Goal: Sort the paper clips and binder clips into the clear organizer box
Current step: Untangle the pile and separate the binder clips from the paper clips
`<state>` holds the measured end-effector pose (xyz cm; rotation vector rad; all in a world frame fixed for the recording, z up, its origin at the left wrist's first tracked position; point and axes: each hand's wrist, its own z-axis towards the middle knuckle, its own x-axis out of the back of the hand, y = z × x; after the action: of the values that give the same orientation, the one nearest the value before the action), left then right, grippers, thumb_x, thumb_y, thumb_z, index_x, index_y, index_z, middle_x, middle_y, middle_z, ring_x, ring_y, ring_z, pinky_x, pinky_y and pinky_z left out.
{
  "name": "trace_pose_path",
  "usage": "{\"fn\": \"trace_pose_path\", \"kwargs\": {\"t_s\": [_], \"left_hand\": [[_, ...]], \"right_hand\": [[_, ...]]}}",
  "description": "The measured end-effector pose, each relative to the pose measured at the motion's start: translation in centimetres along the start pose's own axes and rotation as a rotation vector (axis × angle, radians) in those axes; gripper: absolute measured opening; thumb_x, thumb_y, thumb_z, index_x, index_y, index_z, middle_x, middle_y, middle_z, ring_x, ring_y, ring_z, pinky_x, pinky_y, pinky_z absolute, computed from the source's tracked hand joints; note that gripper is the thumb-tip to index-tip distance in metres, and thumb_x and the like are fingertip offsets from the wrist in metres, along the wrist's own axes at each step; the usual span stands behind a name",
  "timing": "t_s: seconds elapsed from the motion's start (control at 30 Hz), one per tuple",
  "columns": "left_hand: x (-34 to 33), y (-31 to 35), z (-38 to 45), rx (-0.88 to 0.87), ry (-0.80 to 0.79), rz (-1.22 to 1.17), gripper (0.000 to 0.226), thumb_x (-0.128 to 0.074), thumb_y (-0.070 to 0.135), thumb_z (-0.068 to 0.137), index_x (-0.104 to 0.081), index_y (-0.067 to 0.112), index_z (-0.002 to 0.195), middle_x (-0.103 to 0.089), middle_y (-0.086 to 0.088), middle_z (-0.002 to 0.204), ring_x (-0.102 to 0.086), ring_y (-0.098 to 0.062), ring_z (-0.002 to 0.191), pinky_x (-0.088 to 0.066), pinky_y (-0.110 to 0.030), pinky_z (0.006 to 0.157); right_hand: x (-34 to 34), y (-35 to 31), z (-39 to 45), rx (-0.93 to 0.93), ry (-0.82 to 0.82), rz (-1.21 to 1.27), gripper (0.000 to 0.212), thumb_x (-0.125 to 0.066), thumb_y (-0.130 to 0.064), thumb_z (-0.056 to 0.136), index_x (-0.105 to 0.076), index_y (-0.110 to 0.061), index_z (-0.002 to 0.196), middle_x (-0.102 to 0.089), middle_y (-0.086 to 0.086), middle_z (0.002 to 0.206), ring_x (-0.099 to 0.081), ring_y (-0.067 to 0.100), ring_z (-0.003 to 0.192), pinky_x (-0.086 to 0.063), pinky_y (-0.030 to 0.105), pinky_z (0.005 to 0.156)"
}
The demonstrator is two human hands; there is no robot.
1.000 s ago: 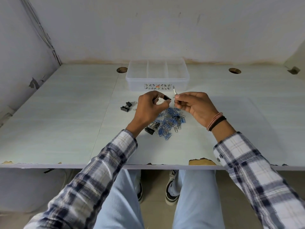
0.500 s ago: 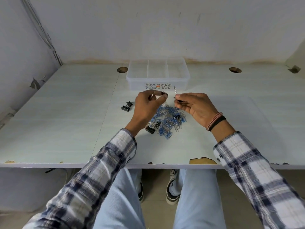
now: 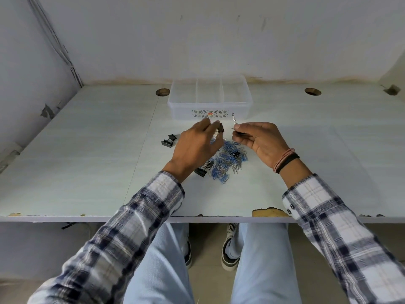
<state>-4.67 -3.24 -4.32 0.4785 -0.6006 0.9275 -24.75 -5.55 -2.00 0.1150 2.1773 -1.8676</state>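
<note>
A pile of blue and silver paper clips (image 3: 229, 160) lies on the white table, with black binder clips mixed in, one at its left edge (image 3: 201, 171). My left hand (image 3: 195, 145) hovers over the pile's left side and pinches a black binder clip (image 3: 221, 127) at its fingertips. My right hand (image 3: 259, 139) is just right of it, pinching another clip whose silver wire handle (image 3: 234, 118) sticks up. The clear organizer box (image 3: 210, 106), divided into three compartments, stands just beyond both hands; nothing shows inside it.
Two more black binder clips (image 3: 169, 140) lie left of my left hand. Round cable holes (image 3: 162, 92) (image 3: 312, 91) sit in the tabletop near the back wall. The table's front edge is chipped (image 3: 268, 212). Walls close the back and the left.
My left hand has lifted away from my right hand and moved up toward the box with the black binder clip. My right hand has stayed nearly in place.
</note>
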Motion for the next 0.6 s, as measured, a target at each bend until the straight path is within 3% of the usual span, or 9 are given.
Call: {"fn": "trace_pose_path", "kwargs": {"t_s": [0.1, 0.2, 0.27, 0.3, 0.37, 0.43, 0.53, 0.6], "left_hand": [[0.5, 0.5, 0.7, 0.541, 0.057, -0.448, 0.019, -0.065, 0.024, 0.089, -0.071, 0.006, 0.089, -0.054, 0.009, 0.070, -0.044, -0.006, 0.058, -0.037, -0.018, 0.054], [1.6, -0.3, 1.6, 1.175, 0.056, -1.235, 0.020, -0.052, 0.024, 0.082, -0.061, 0.005, 0.085, -0.039, 0.006, 0.065, -0.031, -0.012, 0.055, -0.028, -0.021, 0.047], [2.4, -1.8, 1.8, 1.407, 0.067, -1.612, 0.030, -0.045, 0.025, 0.080, -0.058, 0.001, 0.091, -0.044, -0.004, 0.070, -0.037, -0.017, 0.057, -0.028, -0.023, 0.048], [2.7, -2.6, 1.8, 1.465, 0.080, -1.672, 0.031, -0.044, 0.026, 0.082, -0.059, 0.001, 0.093, -0.049, -0.008, 0.071, -0.042, -0.020, 0.058, -0.030, -0.024, 0.049], [3.2, -3.9, 1.9, 1.502, 0.063, -1.629, 0.026, -0.047, 0.024, 0.085, -0.059, 0.002, 0.090, -0.053, -0.010, 0.071, -0.047, -0.022, 0.058, -0.033, -0.024, 0.047], [3.4, -4.9, 2.0, 1.468, 0.005, -1.405, 0.014, -0.054, 0.017, 0.086, -0.056, 0.004, 0.082, -0.050, -0.007, 0.070, -0.047, -0.019, 0.055, -0.032, -0.022, 0.044], [2.9, -7.2, 1.6, 1.184, -0.177, -0.624, 0.011, -0.059, 0.007, 0.086, -0.061, -0.003, 0.081, -0.055, -0.011, 0.072, -0.054, -0.021, 0.052, -0.039, -0.025, 0.047], [2.7, -8.8, 0.9, 0.940, -0.368, -0.162, 0.018, -0.055, 0.004, 0.087, -0.068, -0.007, 0.088, -0.065, -0.018, 0.086, -0.064, -0.032, 0.070, -0.051, -0.032, 0.061]], "right_hand": [[0.6, -0.1, 0.1, 0.000, 0.033, -0.038, 0.027, -0.077, -0.004, 0.083, -0.069, 0.015, 0.101, -0.069, 0.026, 0.093, -0.068, 0.032, 0.082, -0.060, 0.038, 0.086], [1.7, -0.2, 0.6, 0.031, 0.114, -0.207, 0.031, -0.078, -0.003, 0.080, -0.068, 0.018, 0.101, -0.070, 0.026, 0.089, -0.067, 0.034, 0.078, -0.061, 0.038, 0.078], [2.3, -0.4, 1.0, 0.050, 0.196, -0.356, 0.028, -0.079, -0.002, 0.076, -0.069, 0.016, 0.094, -0.072, 0.026, 0.085, -0.068, 0.034, 0.068, -0.062, 0.045, 0.078], [2.5, -0.5, 1.1, 0.064, 0.242, -0.441, 0.024, -0.079, -0.002, 0.074, -0.069, 0.013, 0.091, -0.073, 0.023, 0.080, -0.068, 0.032, 0.062, -0.063, 0.047, 0.077], [2.9, -0.8, 1.3, 0.093, 0.316, -0.633, 0.017, -0.077, -0.004, 0.073, -0.071, 0.003, 0.087, -0.074, 0.016, 0.073, -0.071, 0.027, 0.057, -0.063, 0.045, 0.075], [3.3, -0.9, 1.6, 0.110, 0.337, -0.820, 0.016, -0.076, -0.010, 0.074, -0.070, -0.006, 0.089, -0.074, 0.013, 0.077, -0.074, 0.027, 0.063, -0.063, 0.041, 0.074], [3.7, -0.8, 2.3, 0.132, 0.298, -1.052, 0.021, -0.077, -0.023, 0.074, -0.070, -0.013, 0.091, -0.072, 0.014, 0.094, -0.072, 0.032, 0.080, -0.061, 0.043, 0.077], [3.6, -0.6, 2.6, 0.152, 0.246, -1.224, 0.022, -0.077, -0.023, 0.077, -0.070, -0.008, 0.093, -0.071, 0.017, 0.095, -0.067, 0.034, 0.086, -0.059, 0.041, 0.080]]}}
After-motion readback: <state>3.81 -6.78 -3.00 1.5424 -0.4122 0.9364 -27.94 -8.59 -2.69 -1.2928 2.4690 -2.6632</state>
